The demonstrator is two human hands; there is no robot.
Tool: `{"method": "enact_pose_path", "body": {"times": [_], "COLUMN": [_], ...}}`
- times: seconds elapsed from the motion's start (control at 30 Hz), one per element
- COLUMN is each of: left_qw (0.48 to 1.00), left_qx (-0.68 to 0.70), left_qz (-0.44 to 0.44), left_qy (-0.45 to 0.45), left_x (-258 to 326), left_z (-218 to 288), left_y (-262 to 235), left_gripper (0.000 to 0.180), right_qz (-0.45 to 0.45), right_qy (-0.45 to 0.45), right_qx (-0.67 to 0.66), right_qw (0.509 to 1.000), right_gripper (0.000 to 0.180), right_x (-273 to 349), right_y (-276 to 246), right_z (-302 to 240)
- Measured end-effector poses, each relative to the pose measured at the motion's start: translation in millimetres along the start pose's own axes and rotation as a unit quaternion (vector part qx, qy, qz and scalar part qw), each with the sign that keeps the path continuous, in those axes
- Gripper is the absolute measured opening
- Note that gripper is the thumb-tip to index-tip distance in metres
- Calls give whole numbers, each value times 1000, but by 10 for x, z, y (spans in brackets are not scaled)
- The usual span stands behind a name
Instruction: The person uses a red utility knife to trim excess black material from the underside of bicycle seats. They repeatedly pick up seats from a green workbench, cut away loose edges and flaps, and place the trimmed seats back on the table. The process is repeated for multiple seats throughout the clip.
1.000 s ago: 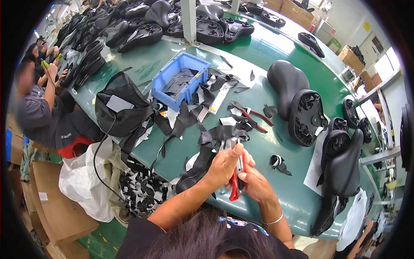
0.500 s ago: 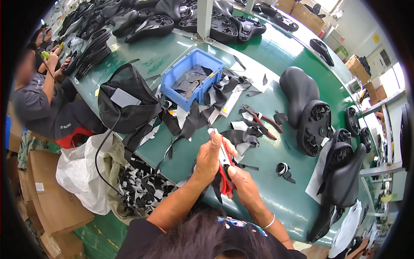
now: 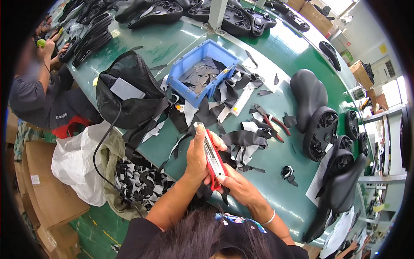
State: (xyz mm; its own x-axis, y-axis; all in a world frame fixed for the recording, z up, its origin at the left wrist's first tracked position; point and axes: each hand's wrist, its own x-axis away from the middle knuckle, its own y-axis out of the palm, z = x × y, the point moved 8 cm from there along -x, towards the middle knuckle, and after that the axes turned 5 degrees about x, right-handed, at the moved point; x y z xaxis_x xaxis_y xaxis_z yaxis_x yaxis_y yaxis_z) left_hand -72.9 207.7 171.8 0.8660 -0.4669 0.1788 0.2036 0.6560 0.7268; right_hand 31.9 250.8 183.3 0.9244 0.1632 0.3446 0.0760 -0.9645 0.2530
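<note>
A red utility knife with a silver metal channel is held between my two hands above the near side of the green table. Along its left side, my left hand grips it, thumb pointing up beside the front end. My right hand is closed around the lower right of the handle, its thumb at the red rear end. Just beyond the hands lie black and grey fabric offcuts. Red-handled pliers rest farther right, jaws pointing away.
A blue bin holding flat dark pieces stands ahead, beside a black mesh bag. Black bicycle saddles line the right side. Lower left, a sack of scraps stands beside cardboard boxes. A co-worker sits at left.
The knife has turned in my hands, so its metal channel now faces up more fully. My right thumb has slid down toward the rear end. The whole view has shifted slightly.
</note>
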Motion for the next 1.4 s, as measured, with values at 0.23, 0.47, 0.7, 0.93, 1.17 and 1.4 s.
{"method": "enact_pose_path", "body": {"times": [0.23,0.47,0.7,0.93,1.17,1.4], "left_qw": [997,992,979,981,982,982], "left_qx": [-1,61,164,152,136,143], "left_qz": [14,58,64,37,39,34], "left_qy": [72,98,105,115,124,121], "left_x": [-78,-177,-205,-219,-195,-199], "left_z": [194,383,358,337,342,350], "left_y": [-129,-248,-375,-375,-387,-369], "left_gripper": [57,57,56,55,56,56], "right_qz": [73,-17,111,190,35,-86], "right_qy": [100,73,-70,-278,-188,-203], "right_qx": [200,84,221,612,736,759], "right_qw": [972,994,966,716,649,612], "right_gripper": [35,30,30,17,20,13], "right_x": [-164,-179,-480,-1009,-1166,-1234], "right_y": [-65,17,-642,-710,-668,-636], "right_z": [-121,-146,-1016,-1603,-1065,-1103]}}
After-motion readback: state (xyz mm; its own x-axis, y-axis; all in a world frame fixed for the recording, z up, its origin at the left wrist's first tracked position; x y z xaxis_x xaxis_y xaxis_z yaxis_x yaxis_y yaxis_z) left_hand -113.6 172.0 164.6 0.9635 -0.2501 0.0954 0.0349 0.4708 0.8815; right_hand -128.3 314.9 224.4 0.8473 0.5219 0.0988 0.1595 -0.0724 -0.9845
